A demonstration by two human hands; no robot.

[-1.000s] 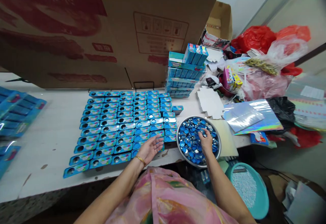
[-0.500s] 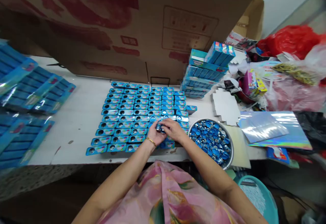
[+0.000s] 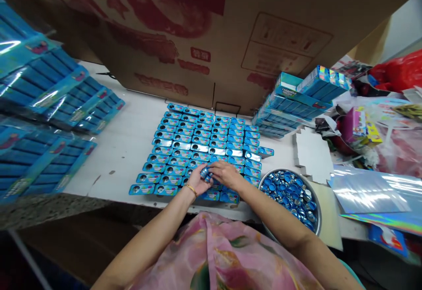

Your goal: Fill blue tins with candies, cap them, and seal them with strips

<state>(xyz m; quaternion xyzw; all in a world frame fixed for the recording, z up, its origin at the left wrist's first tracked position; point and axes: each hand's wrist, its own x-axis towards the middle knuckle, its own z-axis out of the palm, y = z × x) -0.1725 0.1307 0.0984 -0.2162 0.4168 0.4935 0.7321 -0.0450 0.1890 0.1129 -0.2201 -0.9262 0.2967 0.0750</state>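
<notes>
Both my hands meet over the near rows of a grid of small blue boxes (image 3: 198, 143) laid flat on the white table (image 3: 125, 145). My left hand (image 3: 198, 180), with a gold bracelet at the wrist, is cupped around a few small blue caps (image 3: 205, 173). My right hand (image 3: 224, 173) is curled over the same caps, fingertips pinching at them. A metal bowl (image 3: 318, 219) full of blue and silver caps (image 3: 292, 193) stands just right of my right forearm.
A big cardboard carton (image 3: 204, 35) walls off the back of the table. Stacked blue boxes (image 3: 290, 101) stand at back right, wrapped blue packs (image 3: 42, 114) at left. Flat white card blanks (image 3: 311, 154), holographic sheets (image 3: 369, 189) and plastic bags (image 3: 398, 70) crowd the right.
My right hand left the bowl and joined my left hand over the box grid, bringing caps. The view swung left and down; the hands have stayed together for the last half second.
</notes>
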